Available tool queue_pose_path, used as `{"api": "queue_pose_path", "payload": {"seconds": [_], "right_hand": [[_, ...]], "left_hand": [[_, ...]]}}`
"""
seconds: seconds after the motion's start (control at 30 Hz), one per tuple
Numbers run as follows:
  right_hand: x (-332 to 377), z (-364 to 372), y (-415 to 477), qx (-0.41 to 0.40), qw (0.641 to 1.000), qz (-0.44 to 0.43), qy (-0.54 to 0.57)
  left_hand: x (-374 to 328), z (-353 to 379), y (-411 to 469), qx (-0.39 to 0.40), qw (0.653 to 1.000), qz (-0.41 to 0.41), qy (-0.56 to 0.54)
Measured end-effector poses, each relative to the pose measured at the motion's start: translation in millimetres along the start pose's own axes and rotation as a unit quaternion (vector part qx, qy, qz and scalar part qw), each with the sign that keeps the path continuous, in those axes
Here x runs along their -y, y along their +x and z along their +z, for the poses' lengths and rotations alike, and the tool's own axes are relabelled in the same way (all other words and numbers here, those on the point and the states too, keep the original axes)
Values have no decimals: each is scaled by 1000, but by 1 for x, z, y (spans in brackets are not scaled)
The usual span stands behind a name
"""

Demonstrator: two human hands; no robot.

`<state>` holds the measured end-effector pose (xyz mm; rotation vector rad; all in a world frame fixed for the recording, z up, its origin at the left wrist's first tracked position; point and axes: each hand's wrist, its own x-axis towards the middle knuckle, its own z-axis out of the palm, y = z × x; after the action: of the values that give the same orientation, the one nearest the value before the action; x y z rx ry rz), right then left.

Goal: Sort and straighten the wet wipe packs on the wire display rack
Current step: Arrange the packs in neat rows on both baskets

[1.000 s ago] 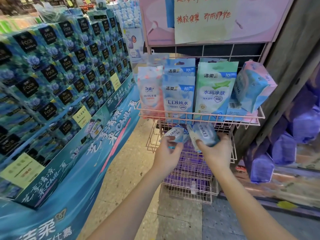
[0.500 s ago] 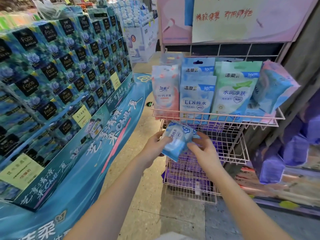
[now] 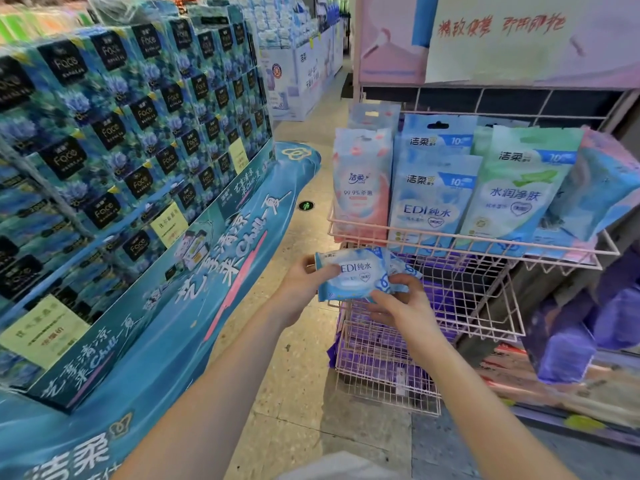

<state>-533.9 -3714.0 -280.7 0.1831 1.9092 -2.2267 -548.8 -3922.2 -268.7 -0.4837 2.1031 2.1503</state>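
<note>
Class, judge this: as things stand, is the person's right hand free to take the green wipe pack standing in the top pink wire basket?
Probably not yet: the right hand grips the blue EDI wipe pack, though nothing blocks the green pack.

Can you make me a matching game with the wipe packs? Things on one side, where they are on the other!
Things:
1. pink pack
2. green pack
3. small blue pack
4. tilted blue pack

Places:
A. held in both hands
B. left end of the top basket
C. leaning at the basket's right end
D. standing right of the blue EDI packs

Pairs: 1-B, 2-D, 3-A, 4-C
</note>
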Motion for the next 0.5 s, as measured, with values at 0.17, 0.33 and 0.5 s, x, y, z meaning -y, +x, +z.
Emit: {"api": "queue_pose_path", "payload": {"seconds": [0.17,0.33,0.5], "right_hand": [[-3,7,4,-9,998,-27,-51],[-3,-8,17,6,994,-10,-104],[6,-36,63,-193,943,-46,-267]], "left_hand": [[5,-5,5,53,998,40,20],[7,-15,12,56,997,36,34],[8,-26,19,56,998,15,21]]}}
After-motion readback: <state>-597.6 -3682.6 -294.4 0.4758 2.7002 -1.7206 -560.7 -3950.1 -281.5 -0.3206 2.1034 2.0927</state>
